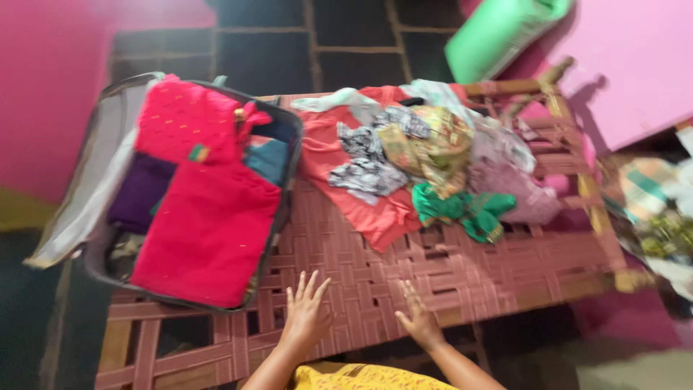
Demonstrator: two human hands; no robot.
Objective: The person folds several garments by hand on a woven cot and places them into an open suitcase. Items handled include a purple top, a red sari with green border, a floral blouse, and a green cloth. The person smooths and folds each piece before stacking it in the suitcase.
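Observation:
My left hand (305, 309) and my right hand (417, 318) are spread flat, fingers apart, over the near edge of a pink woven cot (462, 271). Neither hand holds anything. An open suitcase (283, 189) lies on the cot's left end, just beyond my left hand. A red garment (206, 224) is draped across its contents, over a purple cloth (141, 191) and a teal one (267, 160). A heap of loose clothes (426, 148) sits at the far middle of the cot, with a green garment (465, 209) at its near side and an orange cloth (375, 213) beneath.
The frame is motion-blurred. A green roll (498, 32) leans against the pink wall behind the cot. More fabric and clutter (660, 217) sit at the right edge. A dark patterned floor (303, 43) lies beyond the cot.

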